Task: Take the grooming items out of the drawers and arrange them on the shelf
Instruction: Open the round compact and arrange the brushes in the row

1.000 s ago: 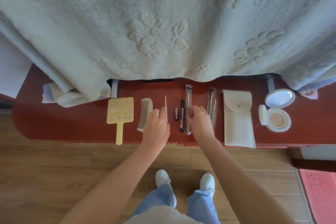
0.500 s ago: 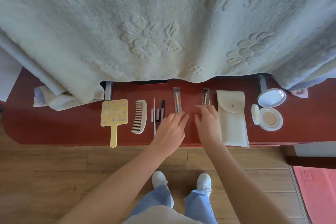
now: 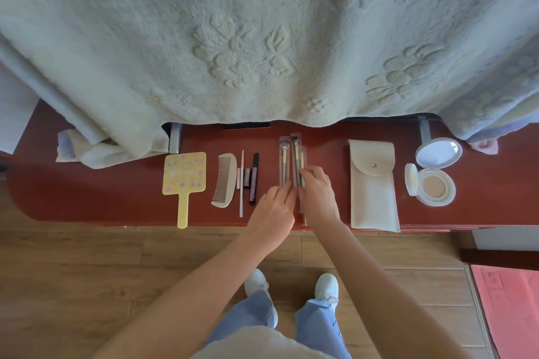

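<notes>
Grooming items lie in a row on the dark red shelf. From the left: a yellow hand mirror, a cream comb, a thin pale stick, a dark pen-like tube, two clear brush packets, a beige snap pouch and an open powder compact. My left hand pinches the near end of the fan brush packet. My right hand holds the second brush packet, pressed right beside the first. No drawer is in view.
A thick pale blanket hangs over the back of the shelf and hides what lies behind. A folded cloth sits at the left. Below are wooden floor, my white shoes and a pink mat at the right.
My right hand has slid the second brush packet leftward, away from the pouch, until it lies against the fan brush packet. My left hand moved from the small tubes to the fan brush packet.
</notes>
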A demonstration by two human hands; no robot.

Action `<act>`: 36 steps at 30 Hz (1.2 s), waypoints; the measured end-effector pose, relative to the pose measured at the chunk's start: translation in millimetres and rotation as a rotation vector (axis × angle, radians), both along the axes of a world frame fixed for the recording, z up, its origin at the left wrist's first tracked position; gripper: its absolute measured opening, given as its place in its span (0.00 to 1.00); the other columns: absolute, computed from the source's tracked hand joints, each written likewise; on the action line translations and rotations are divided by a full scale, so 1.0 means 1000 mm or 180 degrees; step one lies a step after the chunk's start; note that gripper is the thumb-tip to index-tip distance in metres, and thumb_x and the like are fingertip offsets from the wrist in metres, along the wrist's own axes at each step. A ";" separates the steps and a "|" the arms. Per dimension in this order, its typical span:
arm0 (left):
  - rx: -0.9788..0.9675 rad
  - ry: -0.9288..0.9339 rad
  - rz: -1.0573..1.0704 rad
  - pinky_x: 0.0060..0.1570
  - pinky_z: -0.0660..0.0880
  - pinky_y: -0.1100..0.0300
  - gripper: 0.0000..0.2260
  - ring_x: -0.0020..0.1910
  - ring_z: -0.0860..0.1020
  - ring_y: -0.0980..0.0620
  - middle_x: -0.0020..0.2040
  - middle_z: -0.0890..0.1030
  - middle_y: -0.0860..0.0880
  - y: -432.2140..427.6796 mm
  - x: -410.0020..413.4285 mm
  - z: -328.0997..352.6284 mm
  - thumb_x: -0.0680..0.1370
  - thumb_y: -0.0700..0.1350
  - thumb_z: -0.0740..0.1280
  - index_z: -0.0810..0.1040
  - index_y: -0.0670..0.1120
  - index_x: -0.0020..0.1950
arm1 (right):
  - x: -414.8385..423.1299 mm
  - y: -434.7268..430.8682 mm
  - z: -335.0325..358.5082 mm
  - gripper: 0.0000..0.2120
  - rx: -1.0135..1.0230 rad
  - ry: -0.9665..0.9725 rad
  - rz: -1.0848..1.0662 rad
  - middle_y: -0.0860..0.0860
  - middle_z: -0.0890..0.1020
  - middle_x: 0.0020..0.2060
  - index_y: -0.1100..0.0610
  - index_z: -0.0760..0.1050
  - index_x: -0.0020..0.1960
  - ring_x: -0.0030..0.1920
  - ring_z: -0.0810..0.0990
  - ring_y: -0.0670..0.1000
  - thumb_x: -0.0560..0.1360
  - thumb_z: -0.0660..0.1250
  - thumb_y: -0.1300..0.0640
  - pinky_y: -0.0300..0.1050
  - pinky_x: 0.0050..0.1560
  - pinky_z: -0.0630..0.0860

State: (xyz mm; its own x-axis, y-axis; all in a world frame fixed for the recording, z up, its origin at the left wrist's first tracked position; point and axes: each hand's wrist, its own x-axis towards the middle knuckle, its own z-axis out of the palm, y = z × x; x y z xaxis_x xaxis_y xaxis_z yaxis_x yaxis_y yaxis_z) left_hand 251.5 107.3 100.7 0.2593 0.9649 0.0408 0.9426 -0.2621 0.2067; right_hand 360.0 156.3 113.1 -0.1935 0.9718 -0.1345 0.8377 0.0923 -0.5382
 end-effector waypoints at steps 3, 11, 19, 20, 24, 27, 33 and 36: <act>-0.0038 -0.0131 0.0025 0.51 0.79 0.56 0.20 0.51 0.80 0.46 0.56 0.82 0.42 -0.001 -0.003 0.001 0.68 0.37 0.73 0.78 0.38 0.59 | -0.003 0.001 -0.003 0.19 0.0017 0.0124 0.0007 0.58 0.74 0.63 0.64 0.71 0.66 0.61 0.74 0.56 0.75 0.64 0.68 0.45 0.62 0.73; 0.0046 -0.0325 -0.0299 0.55 0.77 0.55 0.22 0.56 0.78 0.47 0.61 0.78 0.43 0.004 0.008 0.007 0.71 0.40 0.69 0.75 0.40 0.64 | 0.028 -0.003 0.007 0.15 0.0521 0.0280 -0.0210 0.57 0.79 0.58 0.62 0.76 0.61 0.59 0.75 0.57 0.75 0.62 0.69 0.44 0.60 0.71; 0.0017 -0.0356 -0.0760 0.47 0.80 0.53 0.26 0.54 0.78 0.46 0.65 0.76 0.43 0.022 0.068 0.008 0.71 0.49 0.73 0.74 0.39 0.65 | 0.104 -0.019 0.017 0.21 0.0446 -0.0223 -0.0696 0.59 0.75 0.64 0.64 0.71 0.66 0.65 0.71 0.60 0.74 0.58 0.74 0.51 0.61 0.72; -0.0060 -0.0367 -0.0783 0.48 0.79 0.53 0.28 0.57 0.77 0.45 0.67 0.74 0.42 0.023 0.075 0.009 0.71 0.51 0.72 0.73 0.39 0.66 | 0.111 -0.023 0.017 0.21 0.0421 -0.0240 -0.0708 0.59 0.74 0.64 0.64 0.71 0.66 0.65 0.71 0.61 0.74 0.59 0.73 0.51 0.61 0.72; -0.0371 -0.0268 -0.0946 0.62 0.70 0.49 0.34 0.71 0.63 0.43 0.75 0.60 0.42 0.030 0.100 0.010 0.75 0.57 0.65 0.60 0.40 0.74 | 0.135 -0.034 0.015 0.19 0.0193 -0.0371 -0.0793 0.59 0.72 0.67 0.61 0.70 0.68 0.66 0.68 0.61 0.77 0.61 0.66 0.52 0.64 0.69; -0.0403 -0.0187 -0.0935 0.61 0.72 0.48 0.34 0.70 0.64 0.42 0.74 0.62 0.41 0.032 0.107 0.010 0.74 0.56 0.68 0.63 0.39 0.72 | 0.141 -0.035 0.011 0.20 -0.0041 -0.0236 -0.0747 0.57 0.68 0.70 0.59 0.67 0.70 0.68 0.66 0.60 0.79 0.61 0.62 0.50 0.65 0.67; -0.0265 -0.0157 -0.0717 0.56 0.75 0.49 0.32 0.66 0.71 0.42 0.70 0.69 0.40 0.025 0.093 0.007 0.70 0.53 0.73 0.70 0.39 0.68 | 0.122 -0.034 0.006 0.21 0.0011 -0.0103 -0.0543 0.62 0.70 0.68 0.64 0.68 0.68 0.66 0.69 0.63 0.76 0.65 0.65 0.53 0.64 0.68; -0.0298 -0.0142 -0.0557 0.60 0.74 0.48 0.31 0.67 0.69 0.42 0.70 0.68 0.40 0.022 0.077 0.010 0.71 0.51 0.73 0.69 0.38 0.68 | 0.107 -0.032 0.004 0.21 0.0065 -0.0073 -0.0392 0.64 0.72 0.66 0.65 0.70 0.66 0.64 0.72 0.65 0.74 0.68 0.65 0.55 0.61 0.72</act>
State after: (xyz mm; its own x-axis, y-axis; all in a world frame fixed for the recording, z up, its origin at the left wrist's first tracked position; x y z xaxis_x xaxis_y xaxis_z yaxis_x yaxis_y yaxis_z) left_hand 328.3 129.1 110.8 0.4233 0.9054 -0.0317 0.8738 -0.3988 0.2785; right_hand 466.9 124.3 117.3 -0.0697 0.9906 -0.1174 0.8555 -0.0012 -0.5178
